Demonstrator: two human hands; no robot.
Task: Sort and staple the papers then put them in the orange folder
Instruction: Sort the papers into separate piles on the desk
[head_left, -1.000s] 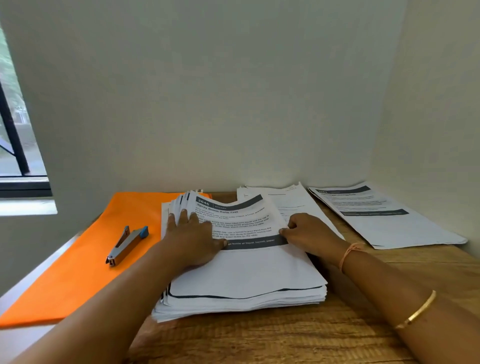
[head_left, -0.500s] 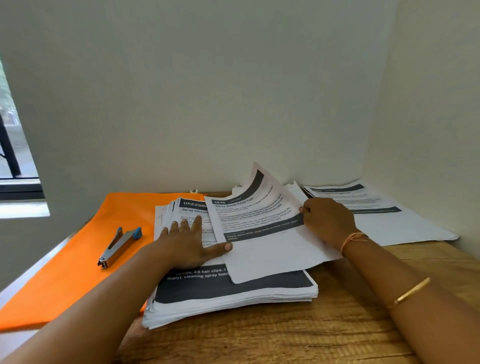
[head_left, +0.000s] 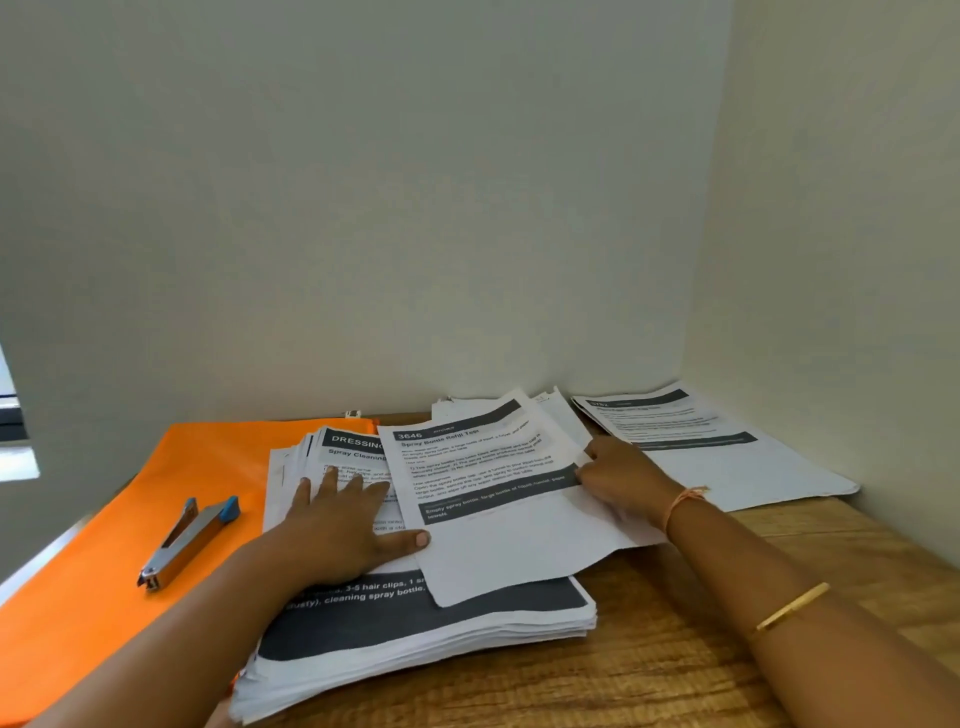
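Observation:
A thick stack of printed papers (head_left: 415, 623) lies on the wooden desk in front of me. My left hand (head_left: 343, 525) rests flat on top of the stack, fingers spread. My right hand (head_left: 618, 478) pinches the right edge of one sheet headed "3646" (head_left: 493, 499), which is partly off the stack and slanted to the right. A smaller pile of sheets (head_left: 550, 410) lies behind it, and another pile (head_left: 727, 452) sits at the far right by the wall. The orange folder (head_left: 119, 545) lies flat on the left with a silver and blue stapler (head_left: 187, 540) on it.
The wooden desk (head_left: 727, 675) sits in a corner with walls behind and to the right. A window edge (head_left: 10, 426) shows at the far left. Bare wood shows at the front right under my right forearm.
My right hand has drawn the "3646" sheet off the top of the stack and to the right, then lowered it nearly flat. A "DRESSING" sheet now shows on top. My left hand stayed put.

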